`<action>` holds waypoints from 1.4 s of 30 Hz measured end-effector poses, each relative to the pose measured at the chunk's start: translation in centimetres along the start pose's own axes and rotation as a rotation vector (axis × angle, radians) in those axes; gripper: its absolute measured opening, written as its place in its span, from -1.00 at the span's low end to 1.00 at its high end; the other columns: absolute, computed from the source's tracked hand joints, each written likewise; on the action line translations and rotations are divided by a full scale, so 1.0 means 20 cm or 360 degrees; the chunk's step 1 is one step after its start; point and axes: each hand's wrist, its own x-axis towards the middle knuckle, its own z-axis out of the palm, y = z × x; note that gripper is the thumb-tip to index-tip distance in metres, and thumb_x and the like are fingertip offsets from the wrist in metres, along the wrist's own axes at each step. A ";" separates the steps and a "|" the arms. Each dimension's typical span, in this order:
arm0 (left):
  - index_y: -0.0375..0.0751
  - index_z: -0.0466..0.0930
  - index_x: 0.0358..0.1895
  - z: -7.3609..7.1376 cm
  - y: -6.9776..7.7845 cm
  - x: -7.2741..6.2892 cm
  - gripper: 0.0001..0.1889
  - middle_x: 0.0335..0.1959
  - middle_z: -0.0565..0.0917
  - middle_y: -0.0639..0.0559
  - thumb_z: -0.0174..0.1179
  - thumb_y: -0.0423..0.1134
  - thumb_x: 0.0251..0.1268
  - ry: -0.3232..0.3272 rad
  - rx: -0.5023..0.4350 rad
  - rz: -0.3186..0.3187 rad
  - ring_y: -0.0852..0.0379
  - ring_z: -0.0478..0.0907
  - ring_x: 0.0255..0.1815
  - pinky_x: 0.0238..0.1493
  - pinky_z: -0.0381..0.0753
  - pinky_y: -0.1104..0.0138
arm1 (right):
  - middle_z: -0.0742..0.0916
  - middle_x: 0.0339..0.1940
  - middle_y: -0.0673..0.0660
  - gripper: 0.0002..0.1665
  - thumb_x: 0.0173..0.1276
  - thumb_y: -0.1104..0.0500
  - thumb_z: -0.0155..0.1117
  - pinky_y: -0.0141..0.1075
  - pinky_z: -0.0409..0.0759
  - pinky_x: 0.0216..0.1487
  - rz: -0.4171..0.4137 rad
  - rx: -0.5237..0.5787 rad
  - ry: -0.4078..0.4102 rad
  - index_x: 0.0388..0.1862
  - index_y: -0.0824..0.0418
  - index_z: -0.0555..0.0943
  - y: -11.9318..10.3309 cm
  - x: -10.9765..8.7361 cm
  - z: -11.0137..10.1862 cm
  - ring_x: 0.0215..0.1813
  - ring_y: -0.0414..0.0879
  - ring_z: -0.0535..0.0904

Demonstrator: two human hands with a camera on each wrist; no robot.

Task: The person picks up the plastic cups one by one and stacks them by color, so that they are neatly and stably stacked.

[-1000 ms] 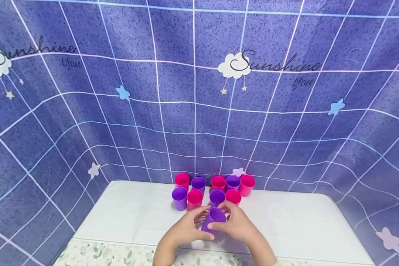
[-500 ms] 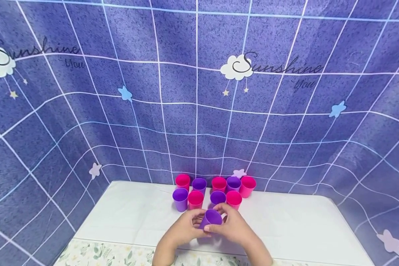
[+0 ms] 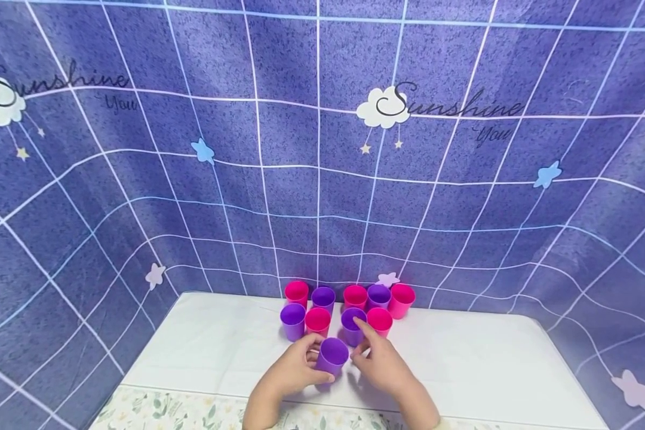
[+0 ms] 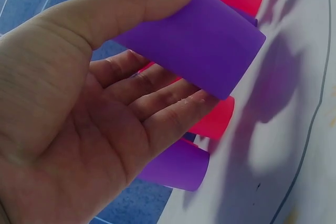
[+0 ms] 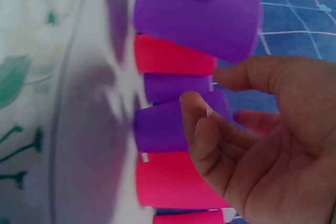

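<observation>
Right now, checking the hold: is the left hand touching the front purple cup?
Touching: the left wrist view shows the left hand, its thumb on the purple cup.

Purple cups (image 3: pixel 330 365), hot-pink cups (image 3: pixel 318 323), white desk (image 3: pixel 462 358), leafy green-and-cream cloth (image 3: pixel 161 409), blue-violet backdrop (image 3: pixel 285 131) gridded in white and light blue, white clouds (image 3: pixel 383 110), black lettering (image 3: pixel 462 107), light-blue stars (image 3: pixel 202 151)

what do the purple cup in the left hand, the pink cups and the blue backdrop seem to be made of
Purple cup in the left hand: probably moulded plastic, smooth with a soft satin look; thin even rim, one uniform colour.
Pink cups: likely the same plastic, with matching shape and smooth walls.
Blue backdrop: probably printed cloth, fairly matte; its grid lines ripple.
</observation>
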 end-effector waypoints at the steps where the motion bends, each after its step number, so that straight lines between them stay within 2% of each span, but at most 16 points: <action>1: -0.40 0.42 0.33 0.00 0.00 0.00 -0.28 0.14 0.74 -0.24 0.55 -0.41 0.08 0.0005 0.0001 -0.0004 -0.16 0.74 0.17 0.17 0.78 0.16 | 0.74 -0.27 -0.01 -0.10 0.31 0.27 0.34 -0.44 0.58 -0.28 0.0017 -0.0038 0.0028 0.63 0.26 0.30 0.01 0.00 0.01 -0.39 -0.34 0.55; 7: -0.39 0.42 0.31 -0.01 0.00 -0.01 -0.30 0.12 0.74 -0.23 0.54 -0.42 0.07 0.0025 -0.0031 -0.0006 -0.15 0.73 0.15 0.15 0.79 0.14 | 0.73 -0.33 -0.05 -0.28 0.35 0.24 0.37 -0.44 0.59 -0.31 0.0086 -0.0178 0.0241 0.49 0.27 0.47 0.05 0.02 0.08 -0.39 -0.38 0.54; 12: -0.38 0.43 0.30 -0.02 0.00 -0.02 -0.30 0.12 0.74 -0.23 0.55 -0.42 0.08 0.0034 -0.0018 -0.0001 -0.15 0.74 0.16 0.14 0.79 0.18 | 0.70 -0.41 -0.07 -0.63 0.35 0.25 0.42 -0.43 0.59 -0.31 0.0073 -0.0228 0.0397 0.13 0.24 0.65 0.07 0.03 0.10 -0.41 -0.37 0.51; 16: -0.37 0.44 0.31 -0.02 0.00 0.00 -0.30 0.16 0.72 -0.24 0.56 -0.38 0.09 0.0056 0.0028 0.0008 -0.20 0.72 0.21 0.21 0.76 0.14 | 0.65 -0.47 -0.11 -0.86 0.38 0.24 0.41 -0.44 0.52 -0.34 0.0101 -0.0196 0.0395 -0.13 0.14 0.63 0.08 0.03 0.10 -0.44 -0.37 0.45; 21: -0.37 0.47 0.34 -0.02 -0.01 0.00 -0.27 0.23 0.67 -0.28 0.59 -0.34 0.08 0.0119 0.0079 0.0025 -0.29 0.67 0.28 0.32 0.70 -0.01 | 0.63 -0.48 -0.12 -0.88 0.42 0.20 0.41 -0.45 0.51 -0.35 0.0143 -0.0092 0.0349 -0.21 0.07 0.60 0.07 0.04 0.08 -0.44 -0.34 0.46; 28: -0.41 0.46 0.37 -0.04 -0.03 -0.01 -0.22 0.23 0.69 -0.30 0.60 -0.31 0.06 0.0122 0.0127 0.0007 -0.24 0.69 0.23 0.28 0.72 0.00 | 0.65 -0.47 -0.10 -0.87 0.43 0.15 0.43 -0.44 0.52 -0.30 0.0146 0.0097 0.0368 -0.24 0.07 0.61 0.04 0.03 0.03 -0.42 -0.31 0.48; 36: -0.42 0.48 0.37 -0.06 -0.04 -0.01 -0.22 0.19 0.72 -0.27 0.60 -0.35 0.04 0.0106 0.0148 0.0004 -0.18 0.72 0.16 0.25 0.72 -0.06 | 0.66 -0.50 -0.12 -0.83 0.49 0.05 0.39 -0.42 0.49 -0.31 -0.0003 0.0138 0.0451 -0.23 0.02 0.57 0.07 0.03 0.01 -0.45 -0.35 0.45; 42: -0.42 0.50 0.37 -0.06 -0.06 -0.02 -0.24 0.19 0.72 -0.30 0.60 -0.33 0.07 0.0088 0.0170 0.0017 -0.23 0.72 0.16 0.23 0.72 -0.10 | 0.66 -0.55 -0.09 -0.77 0.46 0.02 0.43 -0.43 0.50 -0.39 -0.0038 0.0276 0.0452 -0.27 0.00 0.53 0.06 0.03 0.00 -0.48 -0.31 0.48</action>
